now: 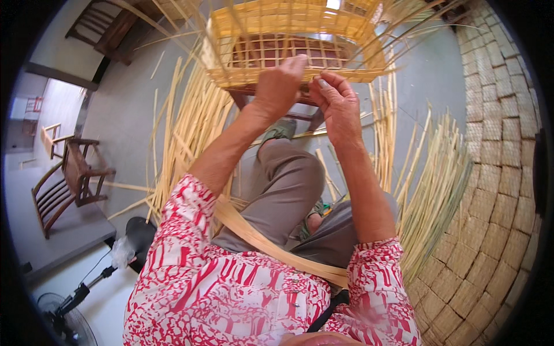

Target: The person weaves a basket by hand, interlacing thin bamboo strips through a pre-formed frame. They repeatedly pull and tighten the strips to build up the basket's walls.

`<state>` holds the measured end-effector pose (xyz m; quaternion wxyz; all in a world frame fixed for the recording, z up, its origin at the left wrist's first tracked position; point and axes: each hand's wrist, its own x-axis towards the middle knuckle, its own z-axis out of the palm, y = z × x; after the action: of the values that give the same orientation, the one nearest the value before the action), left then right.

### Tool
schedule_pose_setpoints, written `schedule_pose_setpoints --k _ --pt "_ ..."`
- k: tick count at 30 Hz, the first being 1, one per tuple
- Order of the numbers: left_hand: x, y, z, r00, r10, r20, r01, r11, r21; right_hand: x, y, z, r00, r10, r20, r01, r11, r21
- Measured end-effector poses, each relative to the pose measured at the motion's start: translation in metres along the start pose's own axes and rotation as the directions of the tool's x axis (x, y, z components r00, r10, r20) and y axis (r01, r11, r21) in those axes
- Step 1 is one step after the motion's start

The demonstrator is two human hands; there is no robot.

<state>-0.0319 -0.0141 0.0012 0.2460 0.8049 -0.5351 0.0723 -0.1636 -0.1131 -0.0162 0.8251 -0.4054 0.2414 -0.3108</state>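
Note:
An unfinished basket point(254, 17) of yellow bamboo strips, with an open grid bottom and loose strip ends sticking out around it, rests on a dark reddish-brown stool point(245, 92) in front of me. My left hand point(281, 85) is closed at the middle of its near edge, its fingertips partly hidden over the weave. Just to the right, my right hand point(339, 106) pinches a thin bamboo strip at the same edge between thumb and forefinger. The strip is mostly hidden by the fingers. A flat pale bamboo strip point(254, 236) lies across my lap.
Long bamboo strips point(187, 124) lie on the floor to the left, and a greener bundle point(441, 173) lies at the right. Stacked woven blocks point(490, 190) line the right side. Wooden chairs point(75, 173) and a black fan point(66, 314) stand at the left.

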Motion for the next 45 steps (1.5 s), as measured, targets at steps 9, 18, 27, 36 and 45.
schedule_pose_setpoints --k 9,18,27,36,45 --pt "-0.036 -0.039 -0.037 0.997 0.072 -0.04 -0.076 0.992 -0.097 0.003 0.001 -0.042 0.934 0.277 -0.223 -0.243 0.955 0.168" --pt "-0.062 -0.015 -0.018 0.936 0.26 -0.237 -0.309 0.929 -0.205 -0.002 0.006 -0.063 0.914 0.313 -0.259 -0.22 0.917 0.334" --pt "-0.012 -0.008 0.009 0.974 0.198 -0.114 -0.221 0.944 -0.245 -0.008 0.0 -0.054 0.902 0.298 -0.313 -0.042 0.78 0.624" --pt "0.003 -0.008 -0.006 0.992 0.128 -0.022 -0.111 0.749 -0.654 -0.005 -0.025 -0.027 0.987 0.122 0.109 -0.139 0.977 0.163" --pt "0.008 -0.011 -0.003 0.979 0.197 0.052 -0.112 0.733 -0.671 -0.002 -0.039 -0.019 0.94 -0.085 0.331 0.206 0.913 -0.352"
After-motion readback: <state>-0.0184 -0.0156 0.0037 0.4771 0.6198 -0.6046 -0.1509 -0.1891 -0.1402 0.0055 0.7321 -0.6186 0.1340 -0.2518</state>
